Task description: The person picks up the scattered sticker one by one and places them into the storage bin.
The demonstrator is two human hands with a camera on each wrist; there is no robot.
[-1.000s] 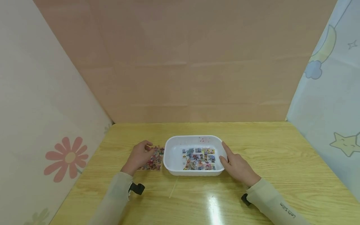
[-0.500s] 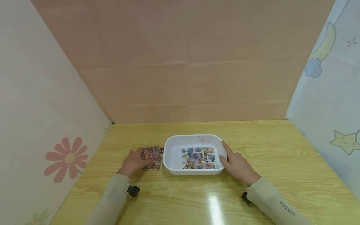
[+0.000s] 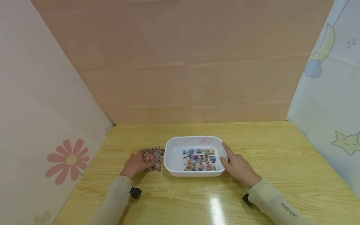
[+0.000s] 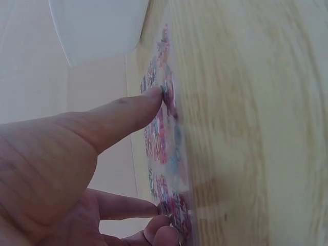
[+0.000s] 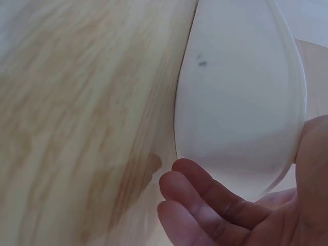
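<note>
Your left hand (image 3: 135, 164) lies low over the left part of a sticker sheet (image 3: 155, 153) on the desk (image 3: 194, 203), thumb and forefinger spread well apart. From the left wrist, you see the tips of both touching the small, mostly reddish printed figures, while your other fingers bend in near its edge; you cannot tell whether they nip it. That sheet is flat, just to the left of a white plastic tray (image 3: 174, 156), its right edge close by the tray's wall. Your right hand (image 3: 239, 167) holds the tray by its right end, thumb over the rim, forefinger along the far part of that end, and the remaining fingers bent beside the outer wall. On the tray's floor, toward the right, you have more stickers (image 3: 200, 160) in many colours, and small red marks (image 3: 203, 140) dot the far inner wall. Both your forearms wear pale sleeves (image 3: 112, 200) with a black wrist mount (image 3: 135, 192) at each cuff. Beyond the desk stands a plain pinkish-tan backdrop (image 3: 180, 84), with a pink flower (image 3: 68, 160) printed on the left panel and a yellow star (image 3: 347, 143) on the right one.
</note>
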